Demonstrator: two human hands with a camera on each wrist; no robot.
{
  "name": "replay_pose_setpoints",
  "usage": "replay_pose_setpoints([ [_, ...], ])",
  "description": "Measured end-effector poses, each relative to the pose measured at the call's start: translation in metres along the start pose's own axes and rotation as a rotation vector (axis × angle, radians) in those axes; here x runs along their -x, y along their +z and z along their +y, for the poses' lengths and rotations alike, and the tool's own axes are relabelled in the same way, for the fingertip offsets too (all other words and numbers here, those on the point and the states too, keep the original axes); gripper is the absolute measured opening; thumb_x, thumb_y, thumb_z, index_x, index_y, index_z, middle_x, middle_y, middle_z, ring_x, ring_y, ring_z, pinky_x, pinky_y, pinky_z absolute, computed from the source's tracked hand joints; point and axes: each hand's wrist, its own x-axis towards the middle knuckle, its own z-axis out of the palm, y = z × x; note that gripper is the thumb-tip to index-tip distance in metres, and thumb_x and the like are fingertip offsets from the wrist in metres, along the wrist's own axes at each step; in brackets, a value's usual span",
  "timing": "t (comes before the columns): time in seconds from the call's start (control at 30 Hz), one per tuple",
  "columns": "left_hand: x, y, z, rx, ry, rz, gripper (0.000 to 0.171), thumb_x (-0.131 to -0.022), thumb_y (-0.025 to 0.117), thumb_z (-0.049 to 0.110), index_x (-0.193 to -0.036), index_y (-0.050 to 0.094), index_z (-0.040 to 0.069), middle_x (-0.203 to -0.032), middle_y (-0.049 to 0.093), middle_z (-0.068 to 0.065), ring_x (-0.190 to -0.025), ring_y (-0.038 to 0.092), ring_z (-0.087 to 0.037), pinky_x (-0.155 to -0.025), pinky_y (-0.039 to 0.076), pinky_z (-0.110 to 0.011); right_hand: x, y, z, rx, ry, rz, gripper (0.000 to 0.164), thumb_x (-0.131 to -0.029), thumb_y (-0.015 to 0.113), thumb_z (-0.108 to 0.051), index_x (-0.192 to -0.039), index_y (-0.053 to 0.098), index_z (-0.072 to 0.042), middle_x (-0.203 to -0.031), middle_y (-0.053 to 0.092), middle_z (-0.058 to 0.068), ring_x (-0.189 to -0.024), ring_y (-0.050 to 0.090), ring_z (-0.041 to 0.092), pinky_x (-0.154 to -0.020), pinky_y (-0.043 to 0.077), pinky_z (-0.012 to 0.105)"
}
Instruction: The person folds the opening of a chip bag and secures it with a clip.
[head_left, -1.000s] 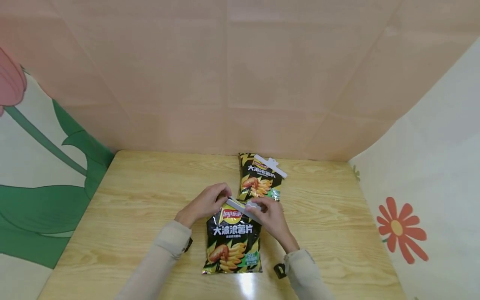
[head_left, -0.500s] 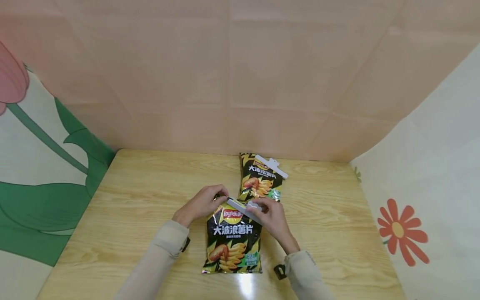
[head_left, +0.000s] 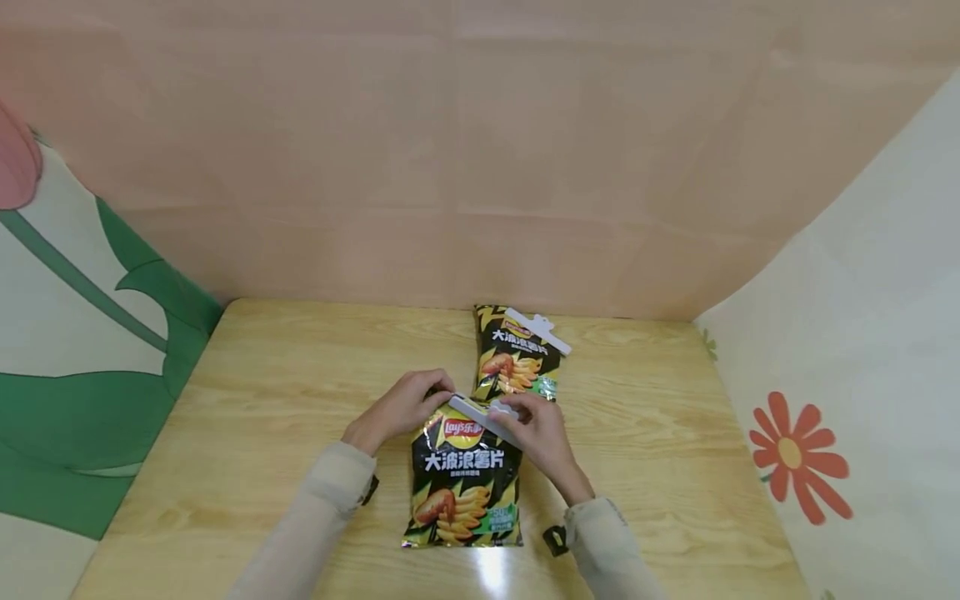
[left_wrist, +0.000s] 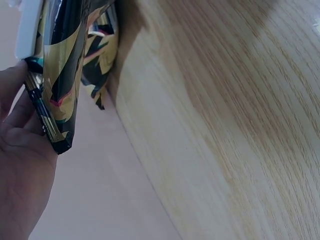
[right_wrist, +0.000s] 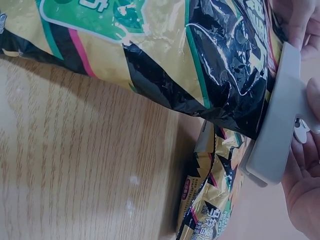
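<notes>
A black and yellow bag of potato chips lies at the table's front middle, its top end raised off the wood. My left hand pinches the bag's top left corner between thumb and fingers, seen close up in the left wrist view. A white bag clip lies slanted across the top edge, with the bag's edge between its two bars. My right hand grips the clip's handle, thumb on the near side and fingers behind. In the right wrist view the clip's bars stand slightly apart at the near end, past the bag's corner.
Behind it, a second chip bag of the same kind lies near the table's back edge, with another white clip across its top. The wood-grain table is walled by a pinkish backdrop and flower-printed sides.
</notes>
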Motion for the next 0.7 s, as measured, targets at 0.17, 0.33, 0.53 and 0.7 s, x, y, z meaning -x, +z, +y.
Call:
replay_pose_setpoints([
  [0.17, 0.0017, -0.0023, -0.0019, -0.039, 0.014, 0.024, 0.013, -0.1, 0.057, 0.009, -0.102, 0.069, 0.012, -0.098, 0.072, -0.003, -0.071, 0.056, -0.008, -0.063, 0.048, -0.023, -0.0018, 0.0039, -0.0017, -0.007, 0.011, -0.006, 0.02, -0.08, 0.083, -0.02, -0.096, 0.077, -0.01, -0.088, 0.072, 0.005, -0.071, 0.058, 0.01, -0.062, 0.048, 0.02],
  [0.33, 0.0008, -0.003, -0.0021, -0.041, 0.022, 0.031, 0.014, -0.101, 0.056, 0.009, -0.103, 0.069, 0.011, -0.098, 0.073, -0.005, -0.068, 0.055, -0.008, -0.062, 0.048, -0.023, -0.0027, 0.0036, -0.0026, 0.001, 0.001, 0.006, 0.021, -0.08, 0.083, -0.021, -0.097, 0.077, -0.009, -0.088, 0.072, 0.005, -0.071, 0.058, 0.011, -0.062, 0.047, 0.02],
  [0.53, 0.0002, -0.0015, -0.0023, -0.028, 0.029, 0.013, 0.015, -0.101, 0.055, 0.009, -0.104, 0.069, 0.01, -0.096, 0.072, -0.008, -0.06, 0.05, -0.008, -0.054, 0.044, -0.022, -0.0015, 0.0023, -0.0013, 0.022, 0.023, 0.0, 0.021, -0.08, 0.083, -0.021, -0.097, 0.078, -0.011, -0.088, 0.072, 0.004, -0.071, 0.058, 0.01, -0.063, 0.047, 0.02],
  [0.7, 0.0014, -0.0014, -0.0017, -0.03, 0.01, 0.02, 0.014, -0.101, 0.055, 0.01, -0.104, 0.069, 0.012, -0.097, 0.072, -0.005, -0.061, 0.051, -0.007, -0.055, 0.045, -0.022, -0.002, 0.0027, -0.0003, 0.03, 0.019, -0.011, 0.022, -0.08, 0.083, -0.023, -0.098, 0.077, -0.011, -0.088, 0.072, 0.004, -0.071, 0.056, 0.009, -0.063, 0.046, 0.02],
])
